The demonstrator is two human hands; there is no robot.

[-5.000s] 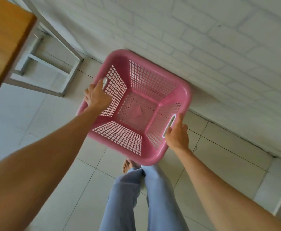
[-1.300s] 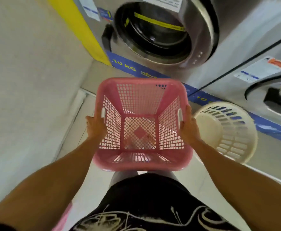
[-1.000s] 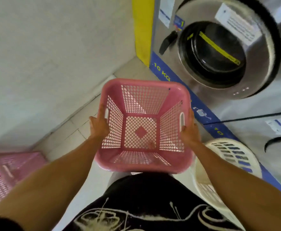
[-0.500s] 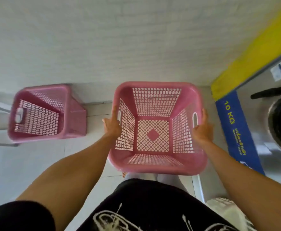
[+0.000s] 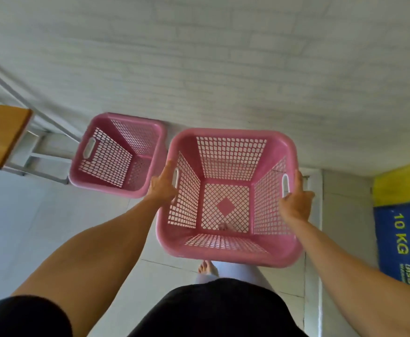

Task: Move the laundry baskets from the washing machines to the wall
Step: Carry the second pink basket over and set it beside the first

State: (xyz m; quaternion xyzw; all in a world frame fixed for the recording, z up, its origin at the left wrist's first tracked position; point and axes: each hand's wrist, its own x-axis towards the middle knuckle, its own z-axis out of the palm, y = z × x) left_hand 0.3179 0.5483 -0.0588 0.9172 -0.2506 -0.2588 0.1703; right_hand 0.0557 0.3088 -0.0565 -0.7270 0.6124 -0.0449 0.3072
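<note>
I carry an empty pink lattice laundry basket [image 5: 226,249] in front of me, above the tiled floor. My left hand [image 5: 162,188] grips its left handle slot and my right hand [image 5: 296,203] grips its right handle slot. A second pink basket [image 5: 116,154] of the same kind stands on the floor against the white brick wall [image 5: 223,57], just left of the one I hold. The held basket's far rim is close to the wall.
A wooden-topped bench [image 5: 0,132] with a white metal frame stands at the left, next to the standing basket. A washing machine's blue "10 KG" panel [image 5: 403,242] and yellow strip [image 5: 400,183] fill the right edge. My bare foot [image 5: 207,267] shows below the basket.
I have turned from the washing machines toward the brick wall, carrying the basket. The standing pink basket has come nearer and now sits right beside the held one; the cream basket is out of view.
</note>
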